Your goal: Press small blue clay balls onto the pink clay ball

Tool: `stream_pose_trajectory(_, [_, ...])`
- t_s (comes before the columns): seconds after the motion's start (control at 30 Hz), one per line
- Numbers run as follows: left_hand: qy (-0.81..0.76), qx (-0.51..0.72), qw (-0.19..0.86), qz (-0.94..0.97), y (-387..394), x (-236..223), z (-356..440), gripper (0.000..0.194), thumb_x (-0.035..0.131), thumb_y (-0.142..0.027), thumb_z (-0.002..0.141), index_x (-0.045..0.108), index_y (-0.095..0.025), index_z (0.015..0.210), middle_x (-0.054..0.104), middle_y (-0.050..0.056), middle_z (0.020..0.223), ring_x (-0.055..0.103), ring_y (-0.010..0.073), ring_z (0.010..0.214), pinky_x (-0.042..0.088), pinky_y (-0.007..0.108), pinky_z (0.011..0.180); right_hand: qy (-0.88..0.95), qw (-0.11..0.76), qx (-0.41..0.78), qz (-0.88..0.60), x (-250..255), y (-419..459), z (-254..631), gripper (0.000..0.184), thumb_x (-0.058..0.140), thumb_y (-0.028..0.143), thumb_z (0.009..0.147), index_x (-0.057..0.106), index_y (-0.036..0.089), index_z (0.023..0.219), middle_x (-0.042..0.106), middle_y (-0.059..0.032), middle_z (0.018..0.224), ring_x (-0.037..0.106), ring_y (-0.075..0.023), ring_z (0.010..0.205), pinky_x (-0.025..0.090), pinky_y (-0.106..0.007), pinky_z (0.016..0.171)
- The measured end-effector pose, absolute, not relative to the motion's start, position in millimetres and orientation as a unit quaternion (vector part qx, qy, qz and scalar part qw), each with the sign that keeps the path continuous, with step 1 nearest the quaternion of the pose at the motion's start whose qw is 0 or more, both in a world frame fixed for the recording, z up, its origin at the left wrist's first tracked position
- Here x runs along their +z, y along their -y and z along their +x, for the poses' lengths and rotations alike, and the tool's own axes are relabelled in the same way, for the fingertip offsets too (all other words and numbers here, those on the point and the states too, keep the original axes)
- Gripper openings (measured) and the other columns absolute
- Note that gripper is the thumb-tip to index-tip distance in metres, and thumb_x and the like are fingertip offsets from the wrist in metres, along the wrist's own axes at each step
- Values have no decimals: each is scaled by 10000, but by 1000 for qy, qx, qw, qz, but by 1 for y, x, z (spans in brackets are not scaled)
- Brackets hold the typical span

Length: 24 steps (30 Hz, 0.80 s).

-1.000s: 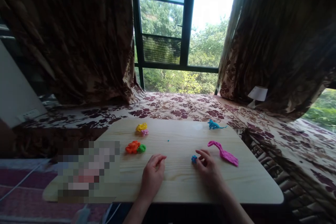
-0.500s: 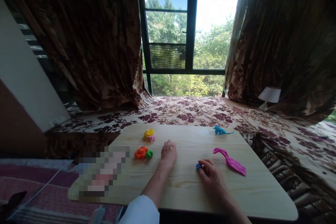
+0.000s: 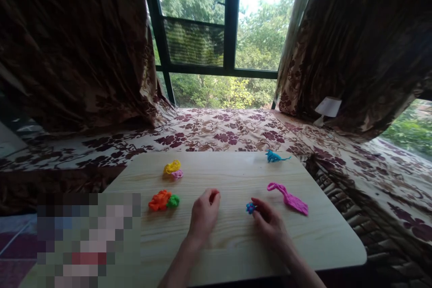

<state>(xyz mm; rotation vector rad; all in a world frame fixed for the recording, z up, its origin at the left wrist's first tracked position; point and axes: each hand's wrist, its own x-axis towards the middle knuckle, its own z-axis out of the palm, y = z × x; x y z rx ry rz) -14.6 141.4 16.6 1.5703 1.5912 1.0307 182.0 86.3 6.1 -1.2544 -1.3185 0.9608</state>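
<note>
My right hand (image 3: 270, 221) rests low over the table, its thumb and fingers closed around the near side of a small blue lump (image 3: 250, 208) dotted with reddish spots. To its left is my left hand (image 3: 205, 210), fingers curled with thumb and forefinger brought together; whatever may be between them is too small or hidden to make out. A pink flat piece with a looped strap (image 3: 293, 201) lies right of my right hand. Left of my left hand are an orange lump (image 3: 159, 200) and a green lump (image 3: 173, 201), touching each other.
Farther back on the pale wooden table (image 3: 229, 252) lie a yellow bundle (image 3: 172, 167), a small light-pink piece (image 3: 177, 174) and a light-blue figure with a long tail (image 3: 273, 156). A blurred patch covers the left front. Behind stand a flowered ledge (image 3: 222, 128) and a white lamp (image 3: 328, 107).
The view has tilted down and shifted. My left hand has drawn back toward me and turned, its fingertips now facing right. My right hand still has the blue lump.
</note>
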Motion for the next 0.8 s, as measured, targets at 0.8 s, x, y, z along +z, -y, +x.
stream_pose_trajectory(0.8, [-348,541,754,133,-96,31,-36,117,579,-234,786,586,-179,888,673,56,884,644,177,820,501,338,775,510,465,598,-407,34,-109,96,229,662,284,734,636,218,951,565,-46,1144,605,-181,860,482,-311,766])
